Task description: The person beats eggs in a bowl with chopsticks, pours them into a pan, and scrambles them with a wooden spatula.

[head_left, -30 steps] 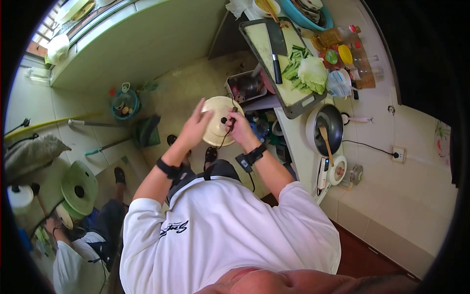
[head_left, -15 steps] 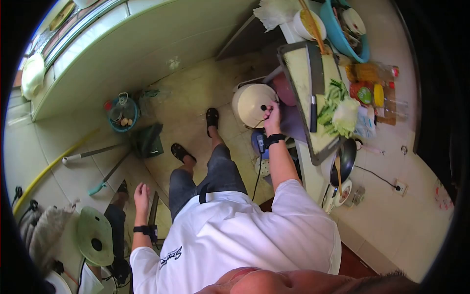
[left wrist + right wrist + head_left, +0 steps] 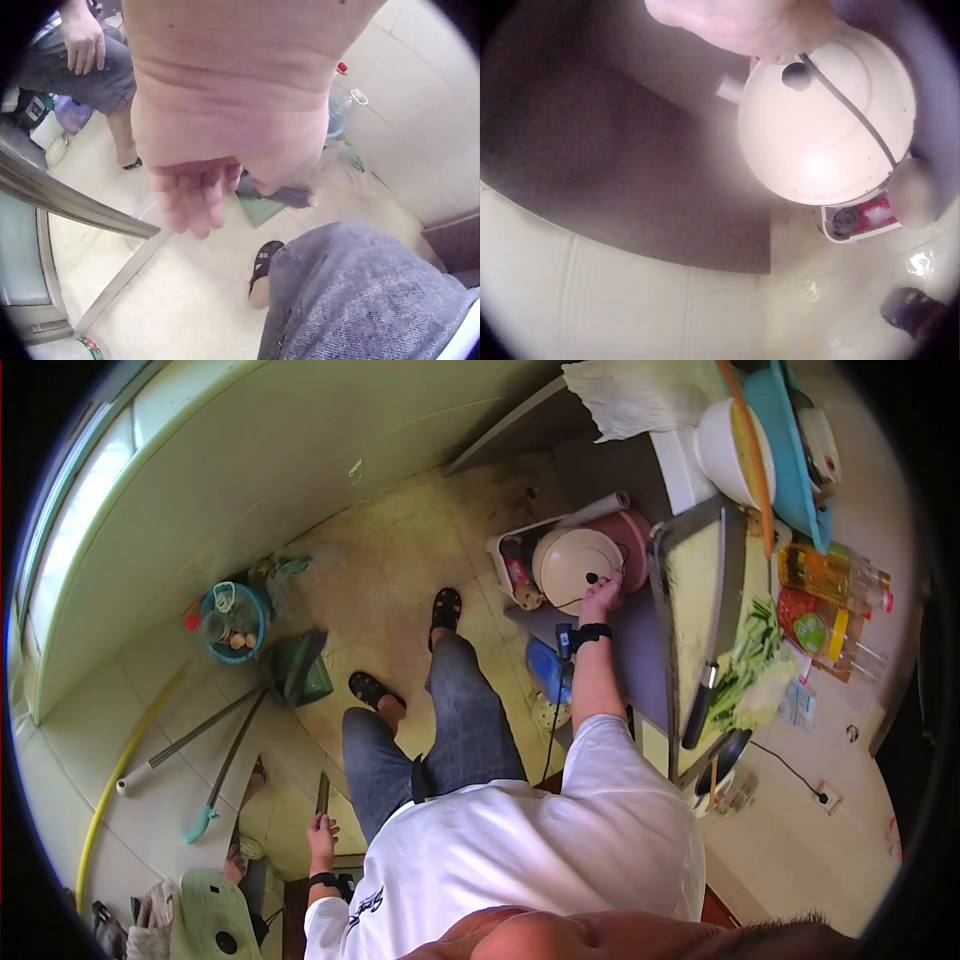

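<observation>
My right hand (image 3: 600, 595) has its fingers curled at a thin dark handle of a round cream pot or lid (image 3: 568, 566) with a black knob. In the right wrist view the handle (image 3: 855, 111) arcs from under my hand (image 3: 750, 26) across the cream top (image 3: 802, 135) to its rim; the fingertips are mostly hidden. My left hand (image 3: 321, 842) hangs low by my left thigh, away from the pot. Its fingers are loosely bent and empty in the left wrist view, where the hand (image 3: 196, 191) is above the floor.
At the right, a counter bears a cutting board (image 3: 690, 580) with a knife (image 3: 707, 680) and cut greens (image 3: 742, 675). Below are a white bin (image 3: 500, 565) and a pink basin (image 3: 630, 540). A blue basket (image 3: 262, 630) and a green dustpan (image 3: 305, 670) stand left. Another person (image 3: 82, 45) is nearby.
The cream round thing has moved right with my right hand, towards the counter's side. My left hand left it and dropped to my left side. The head view has shifted.
</observation>
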